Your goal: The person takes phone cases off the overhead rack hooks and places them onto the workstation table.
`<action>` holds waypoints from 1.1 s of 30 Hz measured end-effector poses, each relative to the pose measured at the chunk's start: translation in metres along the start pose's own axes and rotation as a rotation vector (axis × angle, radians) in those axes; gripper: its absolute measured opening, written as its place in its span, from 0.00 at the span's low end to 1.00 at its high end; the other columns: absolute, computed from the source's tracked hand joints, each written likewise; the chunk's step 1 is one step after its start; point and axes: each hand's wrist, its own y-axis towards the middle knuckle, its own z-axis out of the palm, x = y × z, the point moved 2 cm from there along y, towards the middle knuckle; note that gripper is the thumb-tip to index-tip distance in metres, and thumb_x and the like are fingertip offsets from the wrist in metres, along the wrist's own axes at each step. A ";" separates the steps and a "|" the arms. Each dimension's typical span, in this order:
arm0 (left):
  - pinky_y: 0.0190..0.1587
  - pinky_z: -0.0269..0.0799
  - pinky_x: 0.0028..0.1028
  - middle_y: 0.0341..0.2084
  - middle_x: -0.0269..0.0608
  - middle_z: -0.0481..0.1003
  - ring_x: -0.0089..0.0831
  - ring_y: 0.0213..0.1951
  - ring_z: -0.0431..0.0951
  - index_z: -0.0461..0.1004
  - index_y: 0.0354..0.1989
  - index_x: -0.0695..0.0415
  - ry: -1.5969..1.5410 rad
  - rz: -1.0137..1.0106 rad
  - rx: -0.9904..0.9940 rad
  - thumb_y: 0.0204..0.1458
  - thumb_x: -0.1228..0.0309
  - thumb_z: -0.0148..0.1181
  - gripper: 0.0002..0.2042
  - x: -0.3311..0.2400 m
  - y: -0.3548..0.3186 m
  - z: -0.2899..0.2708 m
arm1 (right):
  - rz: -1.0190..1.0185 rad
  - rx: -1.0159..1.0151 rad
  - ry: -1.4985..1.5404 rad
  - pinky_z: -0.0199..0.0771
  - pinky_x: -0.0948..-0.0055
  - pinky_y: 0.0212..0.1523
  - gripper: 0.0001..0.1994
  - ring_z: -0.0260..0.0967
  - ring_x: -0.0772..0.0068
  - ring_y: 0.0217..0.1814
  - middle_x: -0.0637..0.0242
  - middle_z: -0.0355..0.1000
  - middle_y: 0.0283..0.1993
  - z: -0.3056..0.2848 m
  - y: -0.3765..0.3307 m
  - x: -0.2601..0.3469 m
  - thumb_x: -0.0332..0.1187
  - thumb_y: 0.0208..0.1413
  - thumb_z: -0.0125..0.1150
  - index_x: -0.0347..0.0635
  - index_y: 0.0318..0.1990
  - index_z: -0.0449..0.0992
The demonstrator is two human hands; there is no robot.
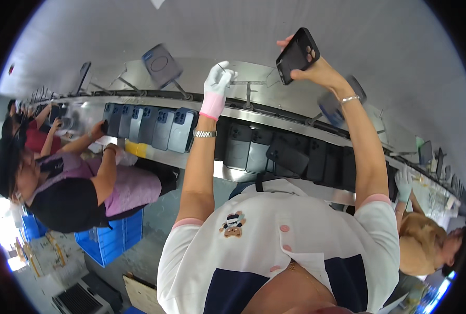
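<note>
The person's right hand (pixel 321 72), bare, grips a black rectangular phone case with round camera openings (pixel 294 58); the thumb presses its near face and the other fingers wrap behind its far edge. The left hand (pixel 217 88), in a white glove with a pink cuff, has its fingers bent inward around a thin dark prong; whether they pinch it cannot be told. Just right of the gloved fingertips, between the two hands, stands a thin metal pronged bracket (pixel 248 95). Left of the gloved fingers, well apart, a grey-blue rectangular case with a ring outline (pixel 161 64) sits tilted on another holder. Nearer the body than both hands' fingers lie dark, smooth rectangular cases (pixel 239 147) in a row.
</note>
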 end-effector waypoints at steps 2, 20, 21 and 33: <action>0.47 0.70 0.26 0.44 0.39 0.73 0.26 0.45 0.75 0.65 0.55 0.61 0.014 -0.002 0.101 0.60 0.75 0.53 0.15 -0.002 -0.011 0.023 | -0.050 -0.048 0.046 0.64 0.68 0.63 0.45 0.61 0.69 0.64 0.66 0.65 0.63 -0.004 -0.033 0.001 0.42 0.35 0.81 0.46 0.62 0.60; 0.55 0.71 0.29 0.51 0.46 0.72 0.31 0.53 0.74 0.64 0.59 0.63 -0.109 -0.149 0.474 0.41 0.69 0.74 0.35 0.094 -0.061 0.255 | 0.141 -0.092 -1.107 0.53 0.53 0.62 0.47 0.59 0.55 0.63 0.62 0.67 0.59 -0.081 -0.168 -0.008 0.44 0.23 0.80 0.46 0.59 0.67; 0.55 0.71 0.29 0.51 0.47 0.73 0.31 0.54 0.74 0.64 0.59 0.63 0.019 -0.167 0.507 0.43 0.70 0.73 0.33 0.098 -0.069 0.254 | 0.045 -0.224 -1.180 0.50 0.52 0.64 0.45 0.58 0.55 0.65 0.61 0.66 0.60 -0.086 -0.191 -0.008 0.44 0.27 0.79 0.46 0.59 0.67; 0.54 0.73 0.29 0.47 0.45 0.75 0.30 0.51 0.76 0.68 0.55 0.66 0.181 -0.389 -0.114 0.60 0.72 0.56 0.17 0.063 -0.140 0.030 | 0.219 -0.127 -0.743 0.52 0.54 0.64 0.46 0.54 0.48 0.63 0.50 0.56 0.63 0.142 -0.229 -0.148 0.47 0.39 0.74 0.34 0.63 0.58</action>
